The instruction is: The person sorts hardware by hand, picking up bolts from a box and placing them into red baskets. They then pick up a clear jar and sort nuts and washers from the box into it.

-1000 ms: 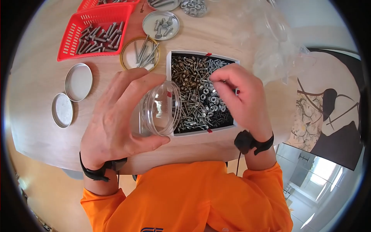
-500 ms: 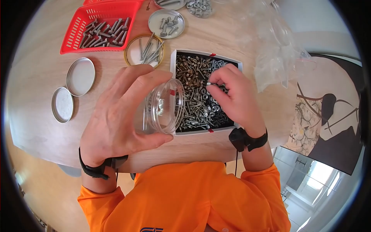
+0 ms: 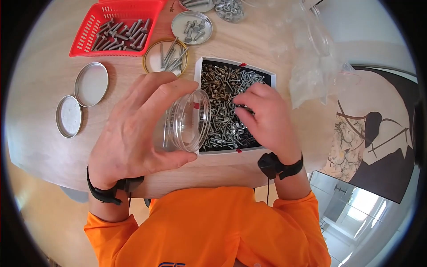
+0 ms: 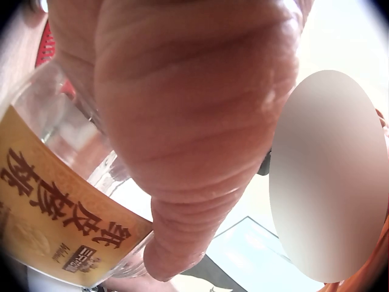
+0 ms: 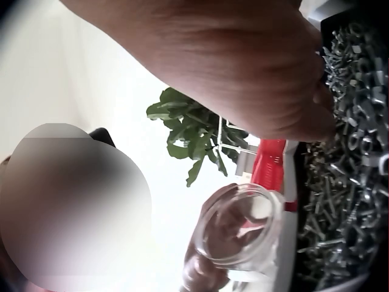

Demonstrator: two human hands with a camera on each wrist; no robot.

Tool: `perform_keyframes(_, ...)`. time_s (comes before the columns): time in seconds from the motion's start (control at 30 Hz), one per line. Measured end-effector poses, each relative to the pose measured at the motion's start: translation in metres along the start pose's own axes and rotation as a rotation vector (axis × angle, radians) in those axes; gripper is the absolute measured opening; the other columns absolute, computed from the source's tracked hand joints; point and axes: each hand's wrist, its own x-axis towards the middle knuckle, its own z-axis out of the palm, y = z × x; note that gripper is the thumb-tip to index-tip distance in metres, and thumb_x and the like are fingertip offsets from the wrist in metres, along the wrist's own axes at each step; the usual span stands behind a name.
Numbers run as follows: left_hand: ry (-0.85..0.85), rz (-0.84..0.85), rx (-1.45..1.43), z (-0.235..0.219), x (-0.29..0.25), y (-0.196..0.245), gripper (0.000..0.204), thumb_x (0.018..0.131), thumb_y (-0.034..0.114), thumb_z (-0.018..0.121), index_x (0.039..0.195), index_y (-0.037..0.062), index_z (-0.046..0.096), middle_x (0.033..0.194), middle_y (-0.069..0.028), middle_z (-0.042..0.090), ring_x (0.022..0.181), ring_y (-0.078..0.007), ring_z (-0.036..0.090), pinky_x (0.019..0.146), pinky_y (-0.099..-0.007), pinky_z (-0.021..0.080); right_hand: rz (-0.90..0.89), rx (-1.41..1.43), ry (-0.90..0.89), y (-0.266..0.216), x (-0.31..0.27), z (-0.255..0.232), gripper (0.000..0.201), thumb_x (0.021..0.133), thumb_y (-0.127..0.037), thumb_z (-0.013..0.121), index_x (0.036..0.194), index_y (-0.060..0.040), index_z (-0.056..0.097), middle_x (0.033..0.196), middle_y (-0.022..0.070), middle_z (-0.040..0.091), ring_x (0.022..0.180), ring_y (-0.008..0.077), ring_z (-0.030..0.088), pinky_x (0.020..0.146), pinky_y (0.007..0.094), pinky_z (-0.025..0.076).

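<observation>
In the head view my left hand [image 3: 129, 129] grips a clear plastic jar [image 3: 189, 120], fingers over its top side and thumb below. The jar lies tilted on its side, mouth toward the box, overlapping the box's left edge. Its yellow walnut label [image 4: 67, 213] shows in the left wrist view. My right hand [image 3: 269, 120] is over a shallow white-edged box [image 3: 199, 71] with a black inside. Its thumb and fingertips are bent close together at the metal nuts [image 5: 364, 143]; I cannot tell whether they hold one. Brown bolts [image 3: 218, 80] and silver screws [image 3: 218, 129] fill the box's left part.
A red basket [image 3: 82, 42] of large bolts stands at the back left. Beside it are a gold-rimmed lid [image 3: 146, 60] with long bolts and a round tin lid [image 3: 177, 24] with short bolts. Two bare lids [image 3: 91, 84] lie left. Clear plastic bags [image 3: 311, 66] lie right.
My right hand has shifted slightly left and lower over the nuts; a small piece seen at its fingertips half a second ago is no longer distinct. The left hand keeps its hold on the jar.
</observation>
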Motion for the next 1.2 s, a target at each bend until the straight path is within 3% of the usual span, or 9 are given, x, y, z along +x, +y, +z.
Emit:
perform_keyframes(0.2, -0.010, -0.007, -0.005, 0.000, 0.000, 0.000, 0.094, 0.062, 0.045, 0.093, 0.140, 0.0029, 0.058, 0.135, -0.0205, 0.057, 0.123, -0.0424, 0.058, 0.104, -0.0475, 0.048, -0.031, -0.150, -0.032, -0.004, 0.006, 0.007, 0.014, 0.081, -0.007, 0.076, 0.094, -0.0066, 0.072, 0.086, 0.0088, 0.059, 0.085, 0.0324, 0.062, 0.073, 0.0449, 0.048)
perform_keyframes(0.3, -0.005, -0.004, -0.017, -0.001, -0.001, -0.001, 0.095, 0.062, 0.045, 0.093, 0.140, 0.0026, 0.058, 0.135, -0.0207, 0.057, 0.124, -0.0422, 0.057, 0.104, -0.0473, 0.048, 0.117, 0.153, -0.008, -0.009, 0.001, 0.000, 0.012, 0.084, -0.006, 0.076, 0.094, -0.0051, 0.071, 0.086, 0.0081, 0.062, 0.082, 0.0319, 0.063, 0.069, 0.0428, 0.050)
perform_keyframes(0.5, -0.018, -0.016, -0.034, 0.000, 0.000, 0.001, 0.095, 0.062, 0.042, 0.094, 0.140, 0.0024, 0.058, 0.136, -0.0207, 0.057, 0.125, -0.0416, 0.057, 0.105, -0.0471, 0.048, 0.033, 0.550, -0.038, -0.055, 0.007, -0.016, 0.012, 0.088, -0.002, 0.073, 0.100, -0.0037, 0.071, 0.090, 0.0091, 0.069, 0.082, 0.0278, 0.067, 0.070, 0.0360, 0.054)
perform_keyframes(0.53, -0.018, -0.025, -0.033, -0.001, 0.000, 0.001, 0.095, 0.062, 0.042, 0.094, 0.140, 0.0024, 0.058, 0.136, -0.0207, 0.057, 0.125, -0.0415, 0.057, 0.105, -0.0471, 0.048, 0.085, 0.576, -0.011, -0.055, 0.006, -0.016, 0.014, 0.089, -0.001, 0.072, 0.103, -0.0033, 0.071, 0.091, 0.0093, 0.069, 0.083, 0.0265, 0.068, 0.071, 0.0352, 0.055)
perform_keyframes(0.67, -0.001, -0.007, -0.018, 0.000, -0.001, 0.001, 0.095, 0.061, 0.042, 0.094, 0.140, 0.0027, 0.058, 0.136, -0.0205, 0.057, 0.125, -0.0414, 0.058, 0.105, -0.0469, 0.048, 0.210, 0.283, 0.063, -0.020, 0.003, -0.029, 0.011, 0.089, -0.001, 0.070, 0.100, -0.0039, 0.072, 0.091, 0.0092, 0.069, 0.082, 0.0284, 0.067, 0.070, 0.0355, 0.054)
perform_keyframes(0.77, -0.010, -0.014, -0.017, 0.000, -0.001, 0.001, 0.095, 0.062, 0.043, 0.094, 0.140, 0.0029, 0.058, 0.136, -0.0206, 0.057, 0.125, -0.0414, 0.058, 0.105, -0.0468, 0.048, 0.125, 0.043, 0.046, 0.002, 0.000, -0.024, 0.010, 0.086, -0.004, 0.073, 0.096, -0.0048, 0.072, 0.088, 0.0098, 0.066, 0.083, 0.0313, 0.066, 0.071, 0.0396, 0.053)
perform_keyframes(0.97, -0.011, -0.025, -0.001, 0.000, 0.000, 0.003, 0.095, 0.063, 0.046, 0.093, 0.140, 0.0026, 0.058, 0.136, -0.0207, 0.057, 0.124, -0.0412, 0.058, 0.105, -0.0468, 0.048, 0.083, -0.167, -0.011, 0.002, 0.001, -0.003, 0.014, 0.080, -0.010, 0.077, 0.092, -0.0061, 0.070, 0.086, 0.0107, 0.061, 0.087, 0.0341, 0.063, 0.073, 0.0470, 0.051)
perform_keyframes(1.07, -0.010, -0.020, 0.001, 0.000, -0.001, 0.002, 0.095, 0.063, 0.046, 0.093, 0.140, 0.0024, 0.058, 0.136, -0.0207, 0.057, 0.124, -0.0411, 0.058, 0.105, -0.0466, 0.048, 0.129, -0.048, 0.047, 0.007, -0.001, -0.002, 0.011, 0.084, -0.008, 0.075, 0.092, -0.0047, 0.068, 0.085, 0.0104, 0.062, 0.083, 0.0328, 0.063, 0.070, 0.0433, 0.051)
perform_keyframes(1.2, -0.012, -0.022, -0.001, 0.000, -0.001, 0.002, 0.096, 0.062, 0.045, 0.094, 0.140, 0.0023, 0.058, 0.136, -0.0206, 0.057, 0.125, -0.0409, 0.058, 0.104, -0.0464, 0.048, 0.312, 0.309, 0.006, -0.009, 0.000, -0.014, 0.008, 0.090, -0.005, 0.071, 0.097, -0.0036, 0.068, 0.090, 0.0095, 0.067, 0.078, 0.0260, 0.065, 0.069, 0.0350, 0.052)
